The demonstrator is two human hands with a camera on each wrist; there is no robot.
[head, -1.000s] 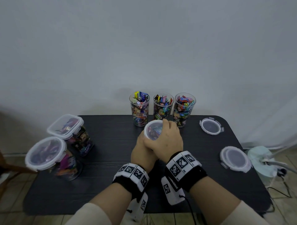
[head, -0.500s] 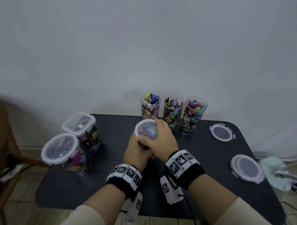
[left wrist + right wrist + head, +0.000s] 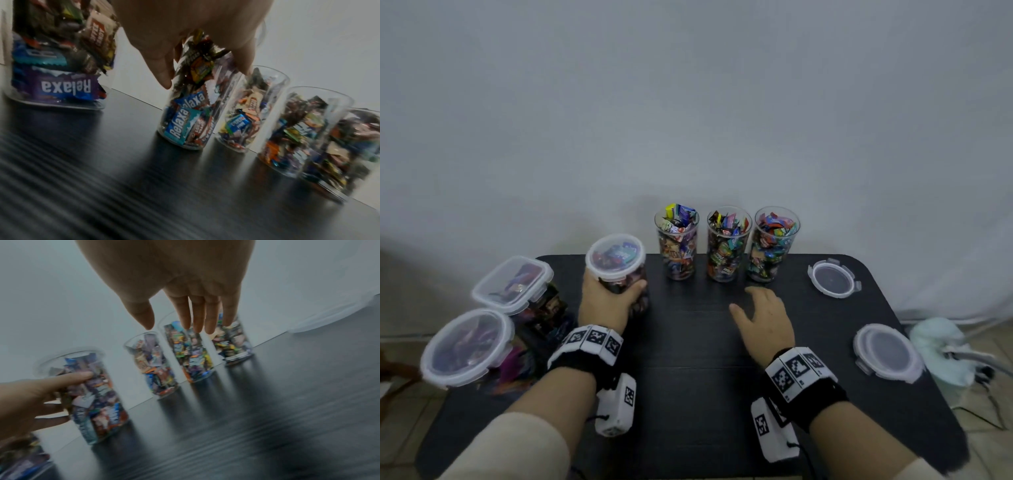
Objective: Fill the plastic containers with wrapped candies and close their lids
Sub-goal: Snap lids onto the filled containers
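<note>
My left hand (image 3: 613,294) grips a round candy-filled container (image 3: 616,260) with a white lid on, at the table's back left. In the left wrist view my fingers (image 3: 164,71) wrap that container (image 3: 191,113), whose base is at the tabletop; whether it touches is blurred. My right hand (image 3: 753,301) is open and holds nothing, hovering just in front of three tall clear cups of wrapped candies (image 3: 677,243) (image 3: 728,245) (image 3: 774,245). The right wrist view shows its straight fingers (image 3: 195,316) before those cups. Two loose round lids (image 3: 834,278) (image 3: 888,353) lie at the right.
Two lidded, filled containers stand at the left edge of the black table (image 3: 688,394): a square one (image 3: 513,284) and a round one (image 3: 467,346). A white wall rises directly behind the cups. A pale green object with cables (image 3: 941,346) sits on the floor to the right.
Both hands held the lidded container at the table's middle. Now the right hand has let go and moved right, while the left hand has carried the container to the back left.
</note>
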